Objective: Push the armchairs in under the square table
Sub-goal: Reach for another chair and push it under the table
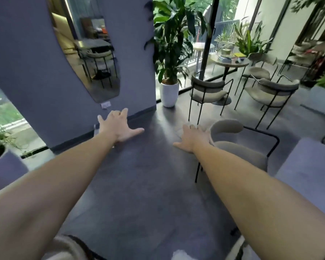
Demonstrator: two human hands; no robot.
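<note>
Head view: both bare arms reach forward over the dark square table [139, 184]. The left hand [118, 126] lies flat at the far left edge, fingers straight and spread, gripping nothing. Contact with the top cannot be confirmed. The right hand [193, 136] is also flat and spread, fingers pointing at the curved backrest of the beige armchair [233, 147]; touching or just short cannot be told. That armchair, on a black metal frame, stands at the table's right side near the far corner. Beyond: a potted plant [169, 91] in a white pot by the grey wall, a wall mirror [86, 53], and a round table [231, 61] with further chairs.
</note>
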